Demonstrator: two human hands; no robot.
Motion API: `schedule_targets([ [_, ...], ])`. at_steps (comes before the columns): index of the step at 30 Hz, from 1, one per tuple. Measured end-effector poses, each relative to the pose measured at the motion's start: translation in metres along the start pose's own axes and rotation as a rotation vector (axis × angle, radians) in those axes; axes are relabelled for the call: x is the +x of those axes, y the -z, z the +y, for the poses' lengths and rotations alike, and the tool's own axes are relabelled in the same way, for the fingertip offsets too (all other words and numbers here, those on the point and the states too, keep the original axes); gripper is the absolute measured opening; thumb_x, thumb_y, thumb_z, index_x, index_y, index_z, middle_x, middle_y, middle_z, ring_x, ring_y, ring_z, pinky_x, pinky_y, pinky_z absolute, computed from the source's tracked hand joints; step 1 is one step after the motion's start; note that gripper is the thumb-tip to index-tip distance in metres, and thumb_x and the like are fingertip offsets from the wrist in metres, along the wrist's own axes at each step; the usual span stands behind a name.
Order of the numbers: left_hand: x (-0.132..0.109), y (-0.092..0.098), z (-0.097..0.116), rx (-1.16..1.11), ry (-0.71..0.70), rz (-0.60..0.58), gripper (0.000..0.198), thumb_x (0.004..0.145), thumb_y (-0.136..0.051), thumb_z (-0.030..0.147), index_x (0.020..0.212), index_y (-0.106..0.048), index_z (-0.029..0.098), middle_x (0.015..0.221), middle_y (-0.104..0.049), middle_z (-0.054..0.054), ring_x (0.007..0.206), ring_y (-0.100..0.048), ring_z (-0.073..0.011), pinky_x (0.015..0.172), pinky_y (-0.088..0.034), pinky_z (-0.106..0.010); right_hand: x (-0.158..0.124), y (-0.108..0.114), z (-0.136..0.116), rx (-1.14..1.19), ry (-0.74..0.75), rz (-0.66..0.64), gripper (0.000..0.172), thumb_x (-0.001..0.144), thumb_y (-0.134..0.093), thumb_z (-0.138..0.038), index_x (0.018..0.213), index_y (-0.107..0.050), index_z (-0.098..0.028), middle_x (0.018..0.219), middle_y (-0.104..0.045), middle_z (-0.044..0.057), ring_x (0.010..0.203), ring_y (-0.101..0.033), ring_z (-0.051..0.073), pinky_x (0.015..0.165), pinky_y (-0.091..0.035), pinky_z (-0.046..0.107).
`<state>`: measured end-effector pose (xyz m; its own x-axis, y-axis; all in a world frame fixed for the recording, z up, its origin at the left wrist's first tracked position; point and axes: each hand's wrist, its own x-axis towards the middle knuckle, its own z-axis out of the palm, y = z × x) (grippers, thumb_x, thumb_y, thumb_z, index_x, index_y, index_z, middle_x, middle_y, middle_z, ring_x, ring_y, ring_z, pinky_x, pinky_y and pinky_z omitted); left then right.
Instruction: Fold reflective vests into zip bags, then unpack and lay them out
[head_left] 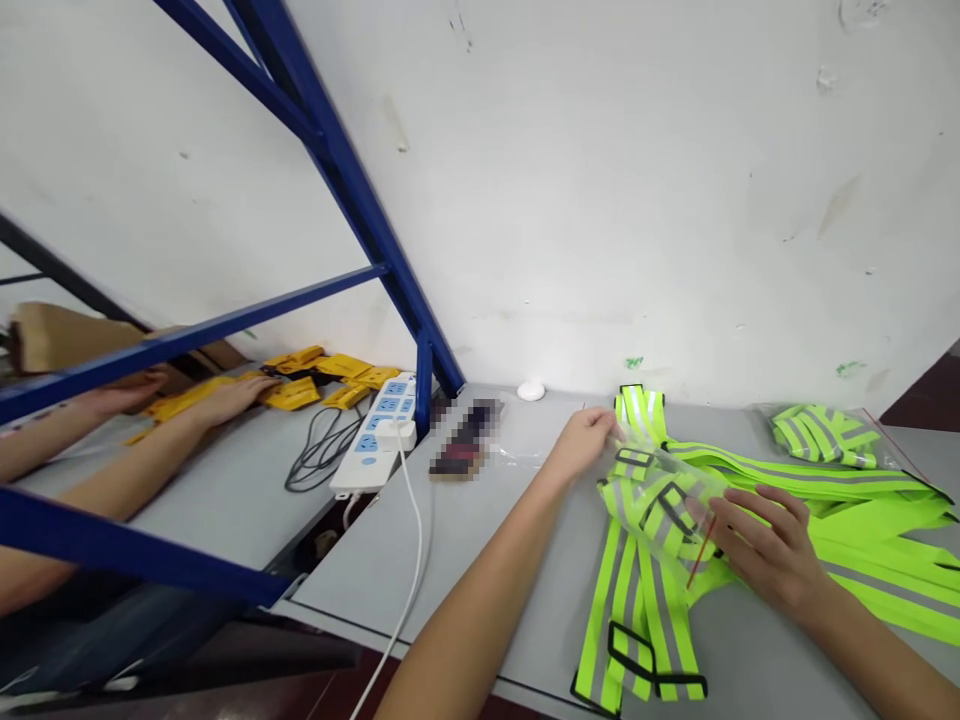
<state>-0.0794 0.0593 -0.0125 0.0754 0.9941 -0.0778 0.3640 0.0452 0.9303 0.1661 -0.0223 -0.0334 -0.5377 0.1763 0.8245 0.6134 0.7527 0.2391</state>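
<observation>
1. A co-worker's two hands (232,395) rest on yellow packs (322,378). One white power strip (379,425) lies beside them.
2. Left hand (581,440): fingers pinched on the clear bag (664,478) at its far end.
3. The clear bag lies on loose hi-vis vest straps (637,600) on the grey table (480,540). Its long axis runs from far left to near right.
4. Right hand (772,550): fingers spread, resting on the bag's near end.
5. One bagged vest (825,435) lies at far right.

A grey counter (480,540) runs along the wall, split by a gap. On the right part lie neon reflective straps (862,500) with a clear bag (675,470) across them, a bagged bundle (825,435) and a small white puck (531,391). On the left part there is a power strip (379,430), a black cable (319,455) and yellow pieces (330,380).
</observation>
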Motion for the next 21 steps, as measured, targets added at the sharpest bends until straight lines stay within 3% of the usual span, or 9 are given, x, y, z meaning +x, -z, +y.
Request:
schedule_targets([
  [4,0.010,0.009,-0.011,0.071,-0.019,0.130,0.033,0.091,-0.032,0.039,0.067,-0.046,0.021,0.057,-0.054,0.003,0.049,-0.048,-0.0130,0.053,-0.038,-0.025,-0.007,-0.002,0.010,0.087,-0.014,-0.131,0.047,0.090,-0.043,-0.003,0.130,-0.054,-0.023,0.103,-0.073,0.004,0.107,-0.064,0.019,0.093,-0.047,0.036],
  [7,0.015,0.014,-0.015,0.173,-0.055,0.266,0.033,0.092,-0.035,0.036,0.063,-0.042,0.022,0.054,-0.046,0.003,0.053,-0.047,-0.0148,0.056,-0.034,-0.026,-0.006,-0.001,0.018,0.132,-0.016,-0.154,0.059,0.087,-0.041,0.000,0.144,-0.040,-0.019,0.106,-0.072,0.008,0.111,-0.063,0.021,0.091,-0.052,0.035],
  [11,0.015,0.023,-0.010,0.280,-0.099,0.372,0.033,0.092,-0.039,0.033,0.060,-0.042,0.022,0.054,-0.044,0.003,0.058,-0.045,-0.0164,0.059,-0.031,-0.027,-0.002,0.003,0.024,0.142,-0.050,-0.142,0.067,0.086,-0.042,0.004,0.148,-0.035,-0.020,0.107,-0.071,0.008,0.109,-0.066,0.020,0.086,-0.058,0.030],
  [16,0.012,0.036,-0.004,0.319,-0.127,0.407,0.034,0.092,-0.039,0.034,0.061,-0.043,0.022,0.054,-0.044,0.003,0.058,-0.045,-0.0162,0.059,-0.030,-0.027,-0.006,0.003,0.025,0.157,-0.106,-0.148,0.064,0.087,-0.048,-0.001,0.146,-0.038,-0.024,0.108,-0.071,0.006,0.105,-0.068,0.021,0.085,-0.060,0.030],
  [21,0.014,0.063,-0.013,0.270,-0.096,0.461,0.031,0.091,-0.038,0.035,0.063,-0.044,0.022,0.051,-0.041,0.004,0.052,-0.042,-0.0144,0.054,-0.029,-0.025,-0.017,0.013,0.041,0.040,-0.179,-0.075,0.068,0.085,-0.053,-0.003,0.147,-0.037,-0.026,0.110,-0.070,0.008,0.100,-0.069,0.020,0.086,-0.059,0.029],
])
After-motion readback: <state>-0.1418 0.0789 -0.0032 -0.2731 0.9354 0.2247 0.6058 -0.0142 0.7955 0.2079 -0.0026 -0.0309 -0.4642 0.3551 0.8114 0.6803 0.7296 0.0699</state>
